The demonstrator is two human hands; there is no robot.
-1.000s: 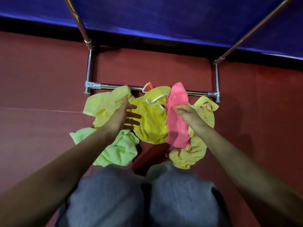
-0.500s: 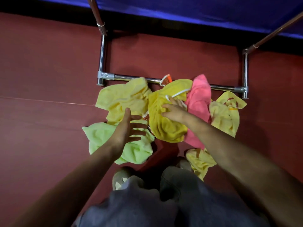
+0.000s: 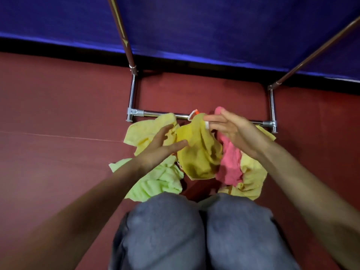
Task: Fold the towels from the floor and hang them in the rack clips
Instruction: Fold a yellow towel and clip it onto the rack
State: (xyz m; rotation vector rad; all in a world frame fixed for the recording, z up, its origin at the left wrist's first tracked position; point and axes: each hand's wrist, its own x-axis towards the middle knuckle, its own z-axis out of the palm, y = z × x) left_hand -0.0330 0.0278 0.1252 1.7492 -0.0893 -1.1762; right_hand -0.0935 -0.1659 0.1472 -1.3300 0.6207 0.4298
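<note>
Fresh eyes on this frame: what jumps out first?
The bright heap of towels on the red floor in the middle: a mustard yellow towel at centre, a pink towel to its right, a lime green towel at lower left. Both bare hands work over it, the right hand pinching the mustard towel's top edge, the left hand spread open beside it. Behind runs the chrome rack bar, under a deep blue cloth.

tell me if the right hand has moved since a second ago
Yes. The right hand has moved up toward the chrome rack floor bar, from the crumpled pink towel to the mustard-yellow towel's top edge.
</note>
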